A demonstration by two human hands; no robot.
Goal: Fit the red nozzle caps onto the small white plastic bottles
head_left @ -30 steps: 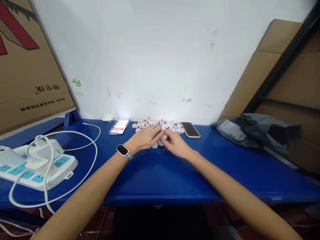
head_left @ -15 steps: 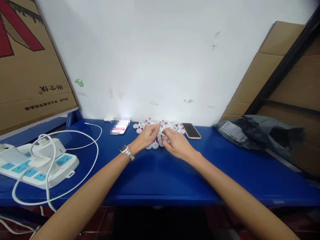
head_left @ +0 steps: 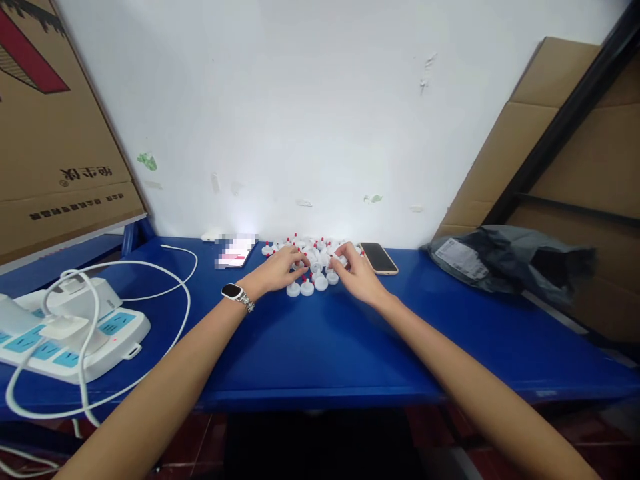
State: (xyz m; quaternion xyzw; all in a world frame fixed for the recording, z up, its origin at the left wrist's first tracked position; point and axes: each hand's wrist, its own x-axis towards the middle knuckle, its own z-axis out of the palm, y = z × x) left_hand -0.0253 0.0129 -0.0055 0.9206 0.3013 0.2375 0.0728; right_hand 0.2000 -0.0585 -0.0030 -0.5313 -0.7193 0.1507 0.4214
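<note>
A heap of white round caps with small red tips (head_left: 321, 283) lies on the blue table near the wall. My left hand (head_left: 281, 269) is at the heap's left side, its fingers curved over the caps and thumb apart from the index finger; I see nothing gripped in it. On the right side, my right hand (head_left: 359, 275) has thumb and fingers bent together around what looks like one white cap, partly hidden by the fingers. Several caps stand in a loose row in front of the heap, between the hands.
A dark-screened phone (head_left: 379, 259) lies right of the heap, and a lit phone (head_left: 239, 253) left of it. A white power strip (head_left: 113, 347) with looping cable occupies the table's left. A grey plastic bag (head_left: 515, 260) lies at right. Cardboard (head_left: 60, 153) leans at left.
My hands, which were together over the heap's front, have moved apart, the left to the left and the right slightly to the right. More caps show between them. The view has shifted slightly.
</note>
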